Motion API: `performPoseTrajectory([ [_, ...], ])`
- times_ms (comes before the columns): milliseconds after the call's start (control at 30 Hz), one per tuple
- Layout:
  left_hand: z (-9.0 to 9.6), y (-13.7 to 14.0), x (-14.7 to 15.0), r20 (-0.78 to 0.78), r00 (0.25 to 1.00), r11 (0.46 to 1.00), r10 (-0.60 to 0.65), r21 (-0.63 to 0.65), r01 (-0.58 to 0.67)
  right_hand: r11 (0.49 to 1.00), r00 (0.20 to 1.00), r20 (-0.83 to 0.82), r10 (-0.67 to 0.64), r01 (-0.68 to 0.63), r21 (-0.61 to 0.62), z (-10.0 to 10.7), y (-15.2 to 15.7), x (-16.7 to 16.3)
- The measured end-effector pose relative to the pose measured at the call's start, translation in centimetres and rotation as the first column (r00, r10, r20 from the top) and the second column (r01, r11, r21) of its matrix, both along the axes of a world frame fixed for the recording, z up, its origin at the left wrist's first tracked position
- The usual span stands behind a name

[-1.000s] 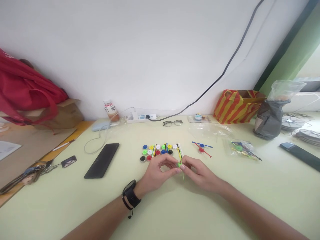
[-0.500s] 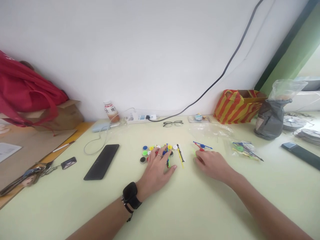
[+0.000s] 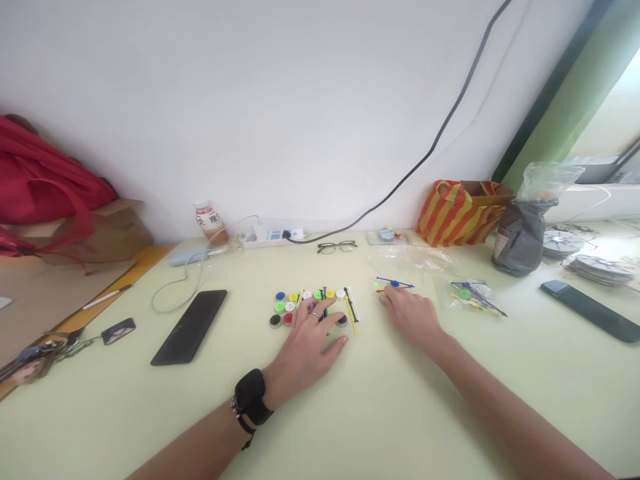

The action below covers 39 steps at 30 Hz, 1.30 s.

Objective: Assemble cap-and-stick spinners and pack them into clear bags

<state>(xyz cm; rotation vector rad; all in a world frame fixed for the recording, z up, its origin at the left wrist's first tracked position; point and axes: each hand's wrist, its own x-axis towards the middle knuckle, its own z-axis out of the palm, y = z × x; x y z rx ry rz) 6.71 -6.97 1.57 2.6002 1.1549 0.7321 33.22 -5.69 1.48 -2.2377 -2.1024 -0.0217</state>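
My left hand (image 3: 305,343) lies with spread fingers over a group of small round plastic pieces in several colours and thin arrows. A blue round piece (image 3: 281,296) and a black one (image 3: 275,321) show at the group's left side. Beside the fingers, on the right, lie a yellow arrow (image 3: 352,321) and a black arrow (image 3: 351,305). My right hand (image 3: 413,319) is closed, its fingertips on a red arrow spinner (image 3: 379,291), mostly hidden under them. Just beyond it lies a blue arrow spinner (image 3: 395,284).
A black phone (image 3: 190,327) and keys (image 3: 60,347) lie left. Glasses (image 3: 337,247), a power strip (image 3: 273,239) and a bottle (image 3: 210,223) are near the wall. Right are a bag of spinner parts (image 3: 473,297), a striped bag (image 3: 460,213) and a dark green case (image 3: 590,310).
The view has shifted slightly, so most things appear farther left. My right fingertips now cover more of the red spinner. My left hand stays over the pieces, uncovering a few more of them.
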Motion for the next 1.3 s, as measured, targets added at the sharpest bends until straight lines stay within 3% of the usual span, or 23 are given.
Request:
performPoseTrajectory([
  [133, 0.4, 0.0, 0.1, 0.033, 0.998, 0.998, -0.055, 0.026, 0.054, 0.996, 0.997, -0.04, -0.072, 0.074, 0.051, -0.1, 0.4, 0.4],
  [200, 0.5, 0.1, 0.1, 0.061, 0.995, 0.996, -0.075, 0.043, 0.073, 0.986, 0.991, -0.112, -0.077, 0.092, 0.142, -0.2, 0.3, 0.4],
  [300, 0.6, 0.2, 0.1, 0.085, 0.991, 0.994, -0.1, 0.057, 0.096, 0.946, 0.952, -0.259, 0.165, -0.079, 0.313, -0.7, -0.1, -0.6],
  [367, 0.6, 0.2, 0.2, 0.096, 0.988, 0.991, -0.122, 0.06, 0.117, 0.897, 0.879, -0.296, 0.373, -0.259, 0.359, -1.0, -0.2, -1.7],
  [433, 0.6, 0.2, 0.3, 0.11, 0.983, 0.988, -0.146, 0.066, 0.139, 0.862, 0.832, -0.301, 0.466, -0.352, 0.364, -1.3, -0.2, -2.6],
  [800, 0.9, -0.3, 0.5, 0.126, 0.98, 0.988, -0.152, -0.003, 0.153, 0.838, 0.783, -0.35, 0.514, -0.372, 0.399, -2.5, 1.1, -3.6],
  [933, 1.1, -0.5, 0.5, 0.107, 0.979, 0.985, -0.17, 0.0, 0.171, 0.83, 0.773, -0.358, 0.524, -0.37, 0.417, -2.2, 1.0, -3.6],
  [1133, 1.3, -0.7, 0.5, 0.098, 0.976, 0.98, -0.192, -0.028, 0.196, 0.78, 0.735, -0.367, 0.57, -0.344, 0.523, -1.7, 1.1, -3.1],
  [1300, 1.7, -1.0, 0.5, -0.024, 0.979, 0.975, -0.201, -0.103, 0.198, 0.749, 0.711, -0.384, 0.589, -0.303, 0.589, -0.8, 0.5, -2.9],
])
